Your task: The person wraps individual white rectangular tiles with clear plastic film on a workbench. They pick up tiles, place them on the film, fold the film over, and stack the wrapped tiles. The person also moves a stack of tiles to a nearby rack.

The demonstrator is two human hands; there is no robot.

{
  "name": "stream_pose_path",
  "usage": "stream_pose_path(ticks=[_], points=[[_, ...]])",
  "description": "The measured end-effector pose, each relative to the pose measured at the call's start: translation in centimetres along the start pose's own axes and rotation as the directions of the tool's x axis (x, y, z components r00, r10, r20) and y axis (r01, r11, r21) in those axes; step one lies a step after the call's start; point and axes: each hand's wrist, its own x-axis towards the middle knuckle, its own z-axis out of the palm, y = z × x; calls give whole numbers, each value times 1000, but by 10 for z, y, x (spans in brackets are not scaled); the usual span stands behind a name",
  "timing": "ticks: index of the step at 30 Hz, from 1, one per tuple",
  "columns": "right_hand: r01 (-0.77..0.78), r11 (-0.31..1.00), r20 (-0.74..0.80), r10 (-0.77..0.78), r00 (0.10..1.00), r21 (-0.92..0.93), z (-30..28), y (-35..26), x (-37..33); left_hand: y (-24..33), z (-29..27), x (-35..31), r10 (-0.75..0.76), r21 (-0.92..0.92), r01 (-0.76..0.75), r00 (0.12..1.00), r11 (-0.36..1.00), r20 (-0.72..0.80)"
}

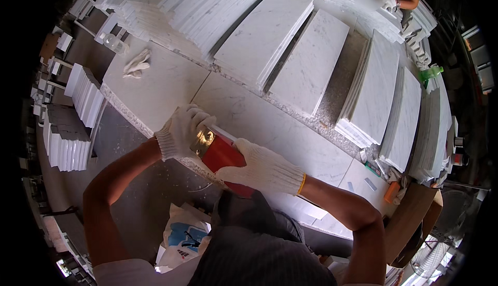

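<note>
Both my hands wear white knitted gloves and hold a flat red piece [224, 155] with a shiny gold patch at its left end and a pale upper edge. Its exact kind I cannot make out. The fingers of my left hand [185, 126] curl round the gold end. From the other side my right hand [257, 167] grips the red part, thumb across its face. The piece is held tilted at the near edge of the work table [155, 81], close to my body. My gloves and body hide some of its lower part.
Stacks of white marble slabs [311, 60] stand across the table's far side. Loose gloves [137, 64] and a clear bottle [114, 43] lie at left. A green bottle [431, 72] and a cardboard box [412, 223] are at right. Another person's gloved hand [390, 3] shows at far right.
</note>
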Motion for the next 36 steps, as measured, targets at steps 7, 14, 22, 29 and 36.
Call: stream_pose_path(ticks=[7,14,22,29,36], points=[[-43,997,-15,44,999,62,-8,39,-44,11,1,2,19,124,-21,1000,992,23],[-415,907,-52,412,910,-75,-23,70,-150,78,28,39,150,108,-150,989,983,3],[-389,914,-201,362,910,-118,-14,119,-221,166,19,95,249,-96,-243,967,965,56],[-362,930,-276,332,902,-67,-9,191,-283,229,29,124,304,15,-307,949,952,85],[-430,892,-347,450,823,136,9,264,-352,265,32,144,328,82,-341,934,936,141]])
